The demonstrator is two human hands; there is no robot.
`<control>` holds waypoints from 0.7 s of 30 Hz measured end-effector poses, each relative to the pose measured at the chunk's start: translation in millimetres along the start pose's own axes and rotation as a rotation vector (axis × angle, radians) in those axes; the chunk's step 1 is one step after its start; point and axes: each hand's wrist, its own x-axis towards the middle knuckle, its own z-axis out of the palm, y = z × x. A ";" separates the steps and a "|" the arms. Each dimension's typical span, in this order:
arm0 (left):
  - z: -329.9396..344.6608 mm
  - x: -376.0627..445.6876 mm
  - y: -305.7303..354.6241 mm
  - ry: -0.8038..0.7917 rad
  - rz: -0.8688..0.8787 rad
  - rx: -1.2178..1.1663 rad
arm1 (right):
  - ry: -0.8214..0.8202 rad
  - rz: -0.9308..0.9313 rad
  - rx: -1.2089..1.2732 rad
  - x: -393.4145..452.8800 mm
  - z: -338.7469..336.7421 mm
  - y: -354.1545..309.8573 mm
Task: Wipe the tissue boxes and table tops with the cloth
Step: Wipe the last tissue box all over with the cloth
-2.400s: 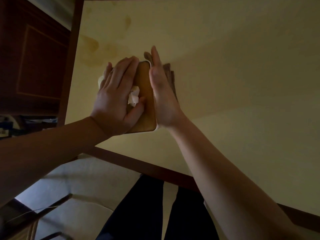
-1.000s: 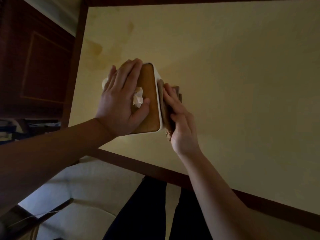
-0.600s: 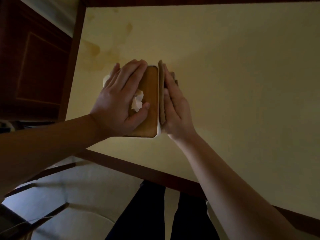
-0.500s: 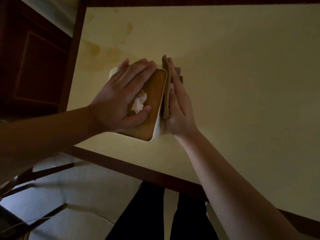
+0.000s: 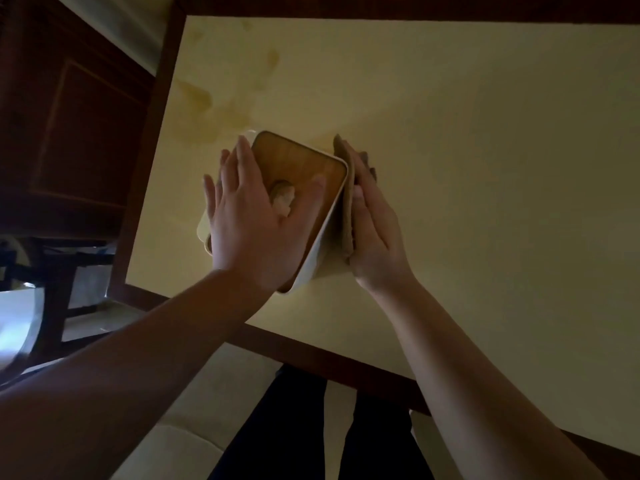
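No writing or label can be read on anything here. The left hand lies flat with fingers spread on the wooden lid of the tissue box, thumb beside the tuft of tissue, while the right hand presses a brown cloth with straight fingers against the box's right side; since half a second ago the box has turned further clockwise. It stands near the front left of the cream table, whose dark wooden edge borders it, with yellowish stains beyond and a dark wooden cabinet at far left.

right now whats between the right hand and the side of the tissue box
In the head view, the folded brown cloth lies flat between the right hand and the pale side wall of the tissue box; the palm presses it there.
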 end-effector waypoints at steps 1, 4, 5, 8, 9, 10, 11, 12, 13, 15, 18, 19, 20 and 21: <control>0.7 0.5 -1.8 0.026 0.061 0.007 | -0.002 0.011 0.004 -5.0 -1.5 0.2; -3.1 4.2 -15.2 -0.017 0.273 0.068 | -0.022 0.031 0.033 -25.0 -5.7 1.0; -4.8 5.4 -20.3 -0.067 0.348 0.091 | -0.025 0.039 0.033 -34.6 -7.1 1.5; -13.5 8.7 -33.5 -0.175 0.571 0.151 | -0.051 0.065 0.034 -65.9 -2.6 2.2; -15.1 8.5 -36.4 -0.196 0.648 0.170 | -0.065 0.076 0.048 -77.8 0.1 2.3; -16.3 7.7 -39.1 -0.214 0.725 0.192 | -0.076 0.095 0.061 -89.7 3.5 2.2; -16.8 6.7 -41.2 -0.228 0.798 0.221 | -0.081 0.118 0.069 -100.6 6.9 1.8; -16.8 5.5 -42.3 -0.236 0.866 0.250 | -0.081 0.136 0.076 -109.7 10.1 1.0; -16.6 4.4 -42.8 -0.240 0.920 0.271 | -0.076 0.146 0.084 -116.8 12.9 0.1; -16.5 3.4 -42.1 -0.246 0.969 0.279 | -0.062 0.149 0.120 -122.2 16.7 -2.0; -17.2 3.8 -41.6 -0.247 0.969 0.279 | -0.050 0.184 0.216 -107.3 20.9 -1.2; -17.0 3.9 -41.8 -0.247 0.972 0.279 | -0.042 0.186 0.235 -98.3 21.3 -0.5; -17.0 3.7 -42.3 -0.248 0.972 0.275 | -0.043 0.187 0.262 -87.5 21.1 -0.2; -16.6 3.8 -42.6 -0.247 0.973 0.268 | -0.048 0.186 0.284 -74.6 20.3 1.4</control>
